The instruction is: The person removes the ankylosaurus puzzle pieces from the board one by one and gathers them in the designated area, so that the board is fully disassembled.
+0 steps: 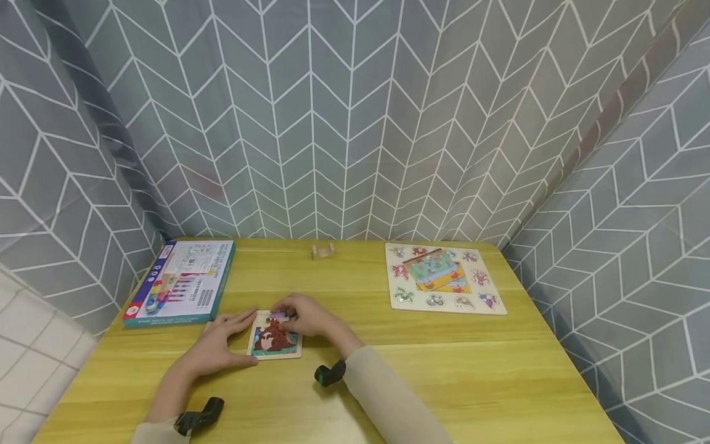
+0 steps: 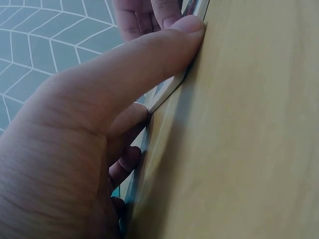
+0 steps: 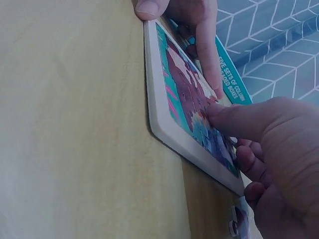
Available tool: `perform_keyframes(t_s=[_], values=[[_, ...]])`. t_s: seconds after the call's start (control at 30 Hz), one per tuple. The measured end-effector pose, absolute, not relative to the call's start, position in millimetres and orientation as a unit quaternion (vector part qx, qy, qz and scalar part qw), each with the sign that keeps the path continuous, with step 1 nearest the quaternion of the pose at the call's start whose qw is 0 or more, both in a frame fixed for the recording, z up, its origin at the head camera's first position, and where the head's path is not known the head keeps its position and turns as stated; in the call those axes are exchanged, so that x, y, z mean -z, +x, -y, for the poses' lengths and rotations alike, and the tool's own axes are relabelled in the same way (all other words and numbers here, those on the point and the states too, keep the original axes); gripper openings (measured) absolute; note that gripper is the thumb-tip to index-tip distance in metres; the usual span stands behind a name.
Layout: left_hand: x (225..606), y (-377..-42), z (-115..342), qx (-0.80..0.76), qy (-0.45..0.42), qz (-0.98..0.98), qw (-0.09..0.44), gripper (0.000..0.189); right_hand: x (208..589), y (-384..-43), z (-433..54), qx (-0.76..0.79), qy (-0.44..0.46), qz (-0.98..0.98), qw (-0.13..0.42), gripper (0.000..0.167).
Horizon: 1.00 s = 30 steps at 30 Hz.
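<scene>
A small square jigsaw puzzle (image 1: 274, 354) with a reddish-brown dinosaur picture and a pale wooden frame lies on the table. My left hand (image 1: 213, 348) holds its left side, thumb at the near corner and index finger at the far one. In the left wrist view the thumb (image 2: 144, 57) lies along the near edge. Over the puzzle's upper right part, my right hand (image 1: 307, 317) pinches a purplish puzzle piece (image 1: 280, 316). The right thumb (image 3: 239, 117) presses close on the picture in the right wrist view; the right fingertips are partly hidden behind the frame.
Left of the puzzle lies a flat teal-edged box (image 1: 188, 280), close to my left fingers. A small wooden block (image 1: 323, 250) sits near the back edge. On the right is a pale board (image 1: 410, 303) with animal figures and two colourful pictures on it. Patterned curtains (image 1: 344, 123) hang behind.
</scene>
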State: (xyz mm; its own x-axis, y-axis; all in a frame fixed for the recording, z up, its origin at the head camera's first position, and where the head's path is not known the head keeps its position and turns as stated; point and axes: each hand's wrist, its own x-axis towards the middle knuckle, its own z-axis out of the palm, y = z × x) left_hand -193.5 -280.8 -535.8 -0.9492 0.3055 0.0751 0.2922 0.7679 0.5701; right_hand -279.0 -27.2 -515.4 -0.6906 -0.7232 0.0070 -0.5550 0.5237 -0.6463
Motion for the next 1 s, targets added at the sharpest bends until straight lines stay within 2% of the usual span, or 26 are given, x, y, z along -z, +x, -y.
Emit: perform_keyframes(t_s=[0.27, 0.47, 0.67, 0.8, 1.0], values=[[538, -195, 281, -0.3, 0.161, -0.94, 0.011, 0.106, 511, -278, 30, 0.259, -0.387, -0.877, 0.116, 0.033], [537, -194, 281, -0.305, 0.159, -0.939, 0.013, 0.106, 512, -277, 30, 0.262, -0.382, -0.879, 0.115, 0.032], [536, -194, 279, -0.303, 0.161, -0.939, 0.015, 0.107, 512, -272, 22, 0.288, -0.373, -0.878, 0.085, 0.033], [536, -194, 279, -0.304, 0.163, -0.939, 0.018, 0.108, 510, -269, 0, 0.335, -0.352, -0.872, 0.059, 0.033], [535, -194, 281, -0.305, 0.159, -0.939, 0.023, 0.109, 518, -266, -59, 0.377, -0.29, -0.88, 0.015, 0.031]])
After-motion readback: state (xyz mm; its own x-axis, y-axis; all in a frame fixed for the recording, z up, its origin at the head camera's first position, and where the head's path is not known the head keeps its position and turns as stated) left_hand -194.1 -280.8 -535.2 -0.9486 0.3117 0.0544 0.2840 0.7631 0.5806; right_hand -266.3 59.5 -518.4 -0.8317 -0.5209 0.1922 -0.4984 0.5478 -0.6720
